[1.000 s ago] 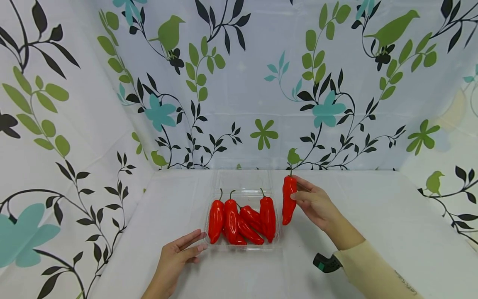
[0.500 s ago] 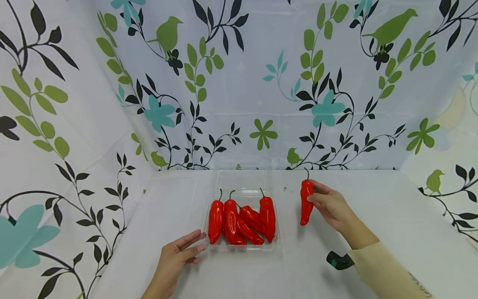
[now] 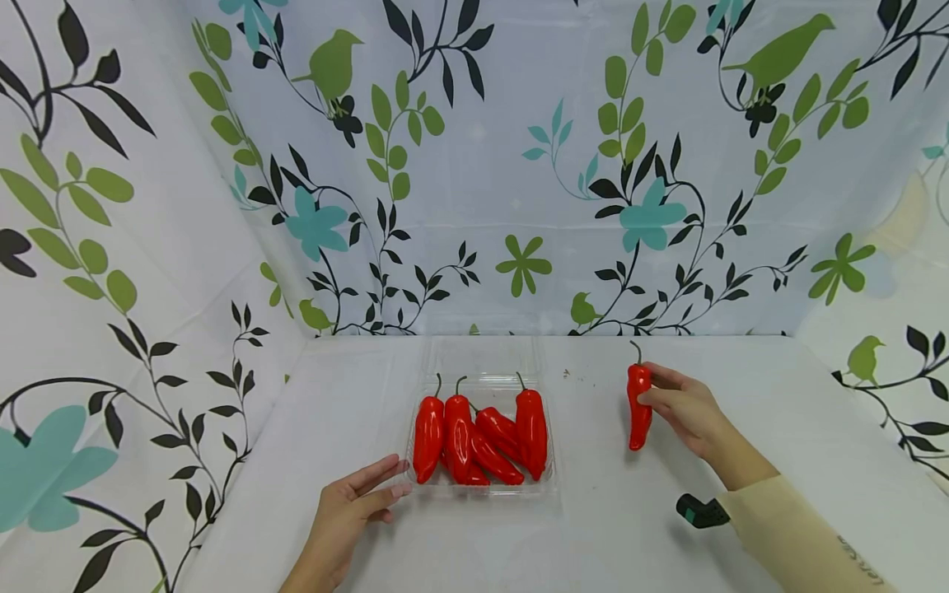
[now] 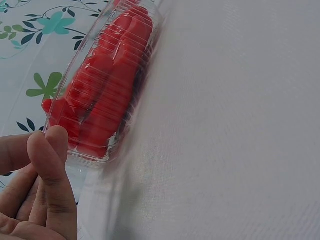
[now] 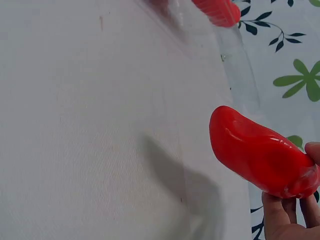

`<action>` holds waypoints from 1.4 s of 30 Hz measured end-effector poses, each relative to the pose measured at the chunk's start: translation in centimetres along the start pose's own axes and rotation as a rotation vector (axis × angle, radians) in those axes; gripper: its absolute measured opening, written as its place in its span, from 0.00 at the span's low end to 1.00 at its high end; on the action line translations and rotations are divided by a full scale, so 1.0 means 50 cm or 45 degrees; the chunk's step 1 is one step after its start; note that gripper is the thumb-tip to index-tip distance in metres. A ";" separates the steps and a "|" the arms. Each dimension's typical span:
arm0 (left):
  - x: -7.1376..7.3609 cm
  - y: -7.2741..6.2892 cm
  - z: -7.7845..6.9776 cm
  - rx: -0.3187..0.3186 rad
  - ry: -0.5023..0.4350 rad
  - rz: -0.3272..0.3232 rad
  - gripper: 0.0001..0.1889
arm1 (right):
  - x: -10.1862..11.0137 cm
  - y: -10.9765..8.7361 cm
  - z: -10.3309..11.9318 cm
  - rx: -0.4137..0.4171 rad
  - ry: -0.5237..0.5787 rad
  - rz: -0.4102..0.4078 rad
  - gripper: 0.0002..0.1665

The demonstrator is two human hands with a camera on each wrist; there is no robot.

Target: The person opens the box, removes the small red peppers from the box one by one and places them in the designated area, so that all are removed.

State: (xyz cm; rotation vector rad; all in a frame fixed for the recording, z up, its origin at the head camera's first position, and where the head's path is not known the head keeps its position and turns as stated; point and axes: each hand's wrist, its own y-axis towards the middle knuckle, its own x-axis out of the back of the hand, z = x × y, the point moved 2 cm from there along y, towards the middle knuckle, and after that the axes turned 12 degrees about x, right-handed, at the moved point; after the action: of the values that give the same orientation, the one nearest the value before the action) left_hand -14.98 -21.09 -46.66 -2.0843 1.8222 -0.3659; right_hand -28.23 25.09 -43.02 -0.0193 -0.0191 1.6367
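Observation:
A red chili pepper (image 3: pixel 639 408) with a curved stem hangs upright over the right part of the table. My right hand (image 3: pixel 685 412) pinches it near the stem end between thumb and fingers; the right wrist view shows this red pepper (image 5: pixel 260 152) close up, its tip toward the table. At the middle, a clear plastic clamshell container (image 3: pixel 482 491) holds several more red peppers (image 3: pixel 428 441), some overlapping. My left hand (image 3: pixel 352 511) holds the container's front left corner between thumb and fingertips. In the left wrist view, those fingertips (image 4: pixel 47 155) overlap the container's end.
Behind the peppers, the container's transparent lid (image 3: pixel 482 358) lies folded back. White cloth covers the table (image 3: pixel 460 552). A curtain (image 3: pixel 474 165) printed with leaves and birds rises at the back edge. A black device (image 3: pixel 700 512) sits at the right wrist.
My right hand has carried the pepper rightward, away from the container's right side, and slightly lower in view. The left hand and the container have stayed put.

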 end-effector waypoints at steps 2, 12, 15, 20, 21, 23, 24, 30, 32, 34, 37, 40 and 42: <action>0.000 0.000 0.000 0.001 -0.001 -0.001 0.25 | 0.011 0.004 -0.005 -0.012 -0.044 -0.006 0.47; -0.001 -0.004 -0.002 0.007 0.002 -0.022 0.25 | 0.073 0.009 -0.026 -0.039 -0.319 -0.030 0.50; 0.000 -0.004 -0.002 0.002 0.000 -0.015 0.24 | 0.088 0.007 -0.030 -0.034 -0.366 -0.028 0.49; 0.000 -0.002 0.001 -0.014 0.011 0.017 0.24 | 0.110 0.008 -0.037 -0.033 -0.463 -0.041 0.48; 0.000 -0.001 0.002 -0.016 0.012 0.023 0.24 | 0.113 0.009 -0.038 -0.034 -0.491 -0.045 0.48; 0.001 0.000 0.003 -0.010 0.012 0.029 0.24 | 0.117 0.010 -0.039 -0.034 -0.538 -0.049 0.47; 0.002 0.001 0.003 -0.010 0.013 0.029 0.24 | 0.119 0.011 -0.040 -0.034 -0.556 -0.050 0.47; 0.003 0.000 0.004 -0.008 0.020 0.020 0.24 | 0.128 0.013 -0.043 -0.043 -0.639 -0.066 0.47; 0.003 -0.002 0.003 -0.008 0.021 0.016 0.24 | 0.132 0.013 -0.045 -0.048 -0.655 -0.075 0.47; 0.002 -0.003 0.003 -0.010 0.018 0.013 0.24 | 0.136 0.012 -0.048 -0.054 -0.662 -0.081 0.48; 0.001 -0.003 0.004 -0.012 0.012 0.009 0.24 | 0.142 0.011 -0.054 -0.059 -0.655 -0.086 0.48; 0.001 -0.003 0.005 -0.012 0.006 0.013 0.24 | 0.145 0.010 -0.057 -0.059 -0.641 -0.088 0.49; 0.002 -0.002 0.006 -0.012 0.006 0.012 0.24 | 0.145 0.009 -0.056 -0.055 -0.638 -0.088 0.49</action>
State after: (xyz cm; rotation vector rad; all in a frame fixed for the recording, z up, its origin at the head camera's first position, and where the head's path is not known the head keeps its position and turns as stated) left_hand -14.74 -21.14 -46.87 -2.0820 1.8391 -0.3612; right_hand -29.11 32.29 -45.83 0.3548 -0.4338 1.5356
